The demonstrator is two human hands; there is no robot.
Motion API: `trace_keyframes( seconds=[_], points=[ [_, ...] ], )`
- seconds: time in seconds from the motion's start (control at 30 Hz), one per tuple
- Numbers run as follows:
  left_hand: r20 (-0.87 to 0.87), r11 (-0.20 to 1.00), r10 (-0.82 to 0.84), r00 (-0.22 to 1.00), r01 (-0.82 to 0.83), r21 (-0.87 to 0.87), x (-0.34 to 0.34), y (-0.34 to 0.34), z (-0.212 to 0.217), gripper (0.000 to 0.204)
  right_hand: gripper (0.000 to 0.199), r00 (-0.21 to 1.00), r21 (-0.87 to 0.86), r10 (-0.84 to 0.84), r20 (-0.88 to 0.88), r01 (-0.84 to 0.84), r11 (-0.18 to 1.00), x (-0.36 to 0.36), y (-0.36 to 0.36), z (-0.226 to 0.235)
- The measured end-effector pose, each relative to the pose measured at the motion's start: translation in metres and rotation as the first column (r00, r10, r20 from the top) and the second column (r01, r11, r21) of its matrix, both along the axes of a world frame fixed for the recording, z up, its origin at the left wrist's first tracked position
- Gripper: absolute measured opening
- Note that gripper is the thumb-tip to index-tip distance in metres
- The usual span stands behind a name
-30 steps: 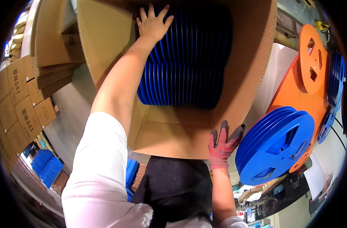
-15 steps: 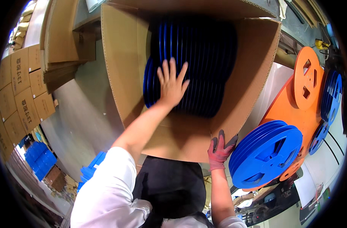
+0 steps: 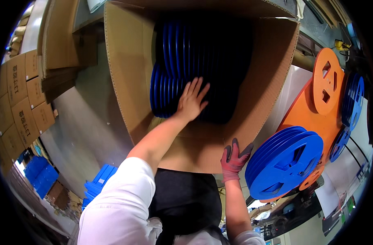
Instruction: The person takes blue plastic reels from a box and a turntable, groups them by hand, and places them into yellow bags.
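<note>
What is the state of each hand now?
Left hand: open, empty, over the blue reels.
Right hand: open, gloved, at the edge of the box.

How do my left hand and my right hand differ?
Your left hand is bare; your right hand wears a red glove with dark fingertips. The left hand is inside the cardboard box, over the blue reels; the right hand is at the box's near right corner. Both have their fingers spread.

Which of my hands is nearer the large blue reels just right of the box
Right. Your gloved right hand is at the near edge of the cardboard box, just left of the large blue reels; your left hand is farther left, inside the box.
</note>
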State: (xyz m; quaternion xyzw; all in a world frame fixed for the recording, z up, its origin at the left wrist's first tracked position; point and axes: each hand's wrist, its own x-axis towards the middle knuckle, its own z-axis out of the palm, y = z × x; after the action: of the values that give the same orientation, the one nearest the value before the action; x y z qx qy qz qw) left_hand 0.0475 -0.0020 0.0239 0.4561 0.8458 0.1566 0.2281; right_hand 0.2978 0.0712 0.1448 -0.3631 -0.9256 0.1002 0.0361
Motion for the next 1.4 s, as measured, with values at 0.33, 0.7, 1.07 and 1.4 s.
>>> trace_keyframes(
  seconds=[0.33,0.7,1.07,1.4],
  points=[
    [-0.543,0.973,0.231,0.808,-0.199,0.117,-0.169,0.069,0.005,0.057,0.044,1.000,-0.067,0.002,-0.011,-0.003,0.998,0.015,0.001,-0.006],
    [-0.200,0.940,0.231,0.952,-0.271,-0.205,-0.010,-0.017,-0.003,0.064,0.042,1.000,0.035,0.000,-0.005,0.001,0.999,0.008,0.009,-0.002],
    [0.150,0.940,0.211,0.966,-0.158,-0.302,0.128,-0.102,0.129,0.060,0.045,0.997,-0.066,0.006,-0.076,-0.011,0.998,0.006,0.006,0.007],
    [0.387,0.944,0.287,0.876,-0.189,-0.272,0.201,-0.189,0.204,0.048,0.062,0.951,-0.383,0.301,-0.069,-0.304,0.872,0.043,-0.026,0.109]
  ],
)
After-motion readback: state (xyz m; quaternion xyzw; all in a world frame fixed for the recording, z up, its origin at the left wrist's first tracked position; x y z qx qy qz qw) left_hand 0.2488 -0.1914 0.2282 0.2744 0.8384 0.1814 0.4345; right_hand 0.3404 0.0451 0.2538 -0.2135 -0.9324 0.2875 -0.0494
